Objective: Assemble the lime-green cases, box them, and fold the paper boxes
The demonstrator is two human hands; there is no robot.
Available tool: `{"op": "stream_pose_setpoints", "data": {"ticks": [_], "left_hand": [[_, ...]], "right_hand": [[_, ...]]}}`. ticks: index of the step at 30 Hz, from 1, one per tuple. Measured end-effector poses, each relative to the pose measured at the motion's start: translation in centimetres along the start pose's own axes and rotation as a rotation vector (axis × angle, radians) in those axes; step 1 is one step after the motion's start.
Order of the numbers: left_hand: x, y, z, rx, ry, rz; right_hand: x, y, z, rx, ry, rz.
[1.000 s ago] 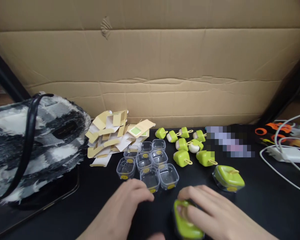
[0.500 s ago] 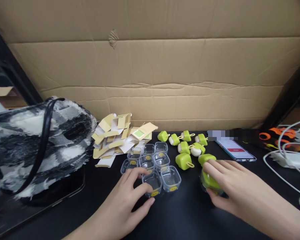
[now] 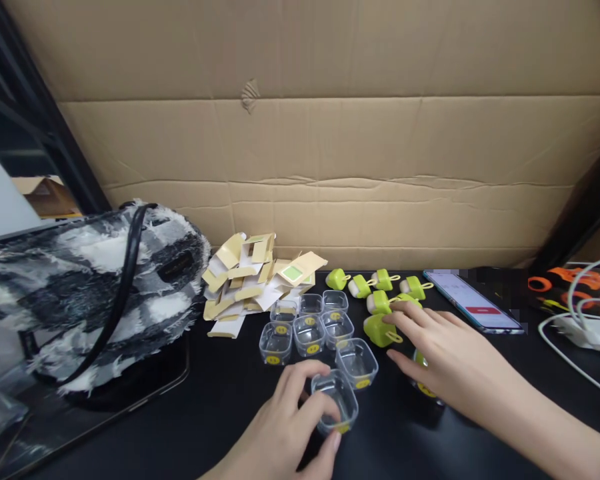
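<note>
My left hand [image 3: 300, 417] grips a clear square plastic cup [image 3: 336, 399] with a yellow smiley sticker, its fingers at the near-left wall. My right hand [image 3: 445, 353] is open, thumb and fingers apart, with its fingertips at the edge of a lime-green rounded case [image 3: 379, 331] that has a loop strap. Partly hidden beneath that hand stands another clear cup [image 3: 425, 390] with something green inside. Several similar green cases [image 3: 379, 302] lie behind, some with a white part showing. Beside my left hand stand several clear cups [image 3: 309, 335] grouped together, one cup [image 3: 357, 363] nearest the held one.
Opened small cartons [image 3: 245, 280] lie piled behind the cups. On the left is a shaggy black-and-white bag [image 3: 165, 267]. A phone [image 3: 473, 303] lies at the right, beyond it white cables [image 3: 580, 313] and orange items [image 3: 575, 277]. Cardboard [image 3: 330, 140] walls the back.
My left hand has drawn one clear cup nearer, away from the group. My right hand has let go of the filled cup and reached left to a green case. The view has shifted slightly.
</note>
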State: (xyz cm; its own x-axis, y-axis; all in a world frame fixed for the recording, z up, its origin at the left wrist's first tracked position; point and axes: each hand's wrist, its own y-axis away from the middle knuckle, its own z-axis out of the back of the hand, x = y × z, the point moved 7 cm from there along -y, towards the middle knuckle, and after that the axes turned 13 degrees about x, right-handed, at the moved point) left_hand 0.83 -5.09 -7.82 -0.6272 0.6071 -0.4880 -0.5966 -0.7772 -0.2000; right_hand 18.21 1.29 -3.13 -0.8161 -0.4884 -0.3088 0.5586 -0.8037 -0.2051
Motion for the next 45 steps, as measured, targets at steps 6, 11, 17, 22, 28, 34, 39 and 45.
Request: {"op": "stream_pose_setpoints", "data": {"ticks": [6,11,17,22,28,34,39,45], "left_hand": [[0.5,0.1,-0.8,-0.001,0.175,-0.13],[0.9,0.0,-1.5,0.077,0.329,-0.029],[1.1,0.3,-1.4,0.149,0.479,0.244],[0.9,0.0,-1.3,0.202,0.483,0.22],[0.6,-0.1,-1.7,0.257,0.441,0.151],[-0.3,-0.3,-0.6,0.296,0.404,0.201],[-0.5,-0.5,-0.7,0.327,0.408,0.185],[0.0,-0.4,-1.5,0.346,0.42,0.183]], "right_hand": [[0.4,-2.1,-0.8,0.155,0.016,-0.021],[0.5,-3.8,-0.7,0.22,0.031,0.0],[1.2,-4.2,-0.5,0.173,0.055,0.04],[0.2,-3.1,0.0,0.053,-0.004,0.041],[-1.6,0.3,2.0,-0.182,-0.395,0.007],[1.9,3.1,0.2,-0.031,-1.03,0.179],[4.4,4.1,-1.6,-0.06,-1.184,0.141],[5.6,3.9,-1.9,-0.061,-1.218,0.251]]}}
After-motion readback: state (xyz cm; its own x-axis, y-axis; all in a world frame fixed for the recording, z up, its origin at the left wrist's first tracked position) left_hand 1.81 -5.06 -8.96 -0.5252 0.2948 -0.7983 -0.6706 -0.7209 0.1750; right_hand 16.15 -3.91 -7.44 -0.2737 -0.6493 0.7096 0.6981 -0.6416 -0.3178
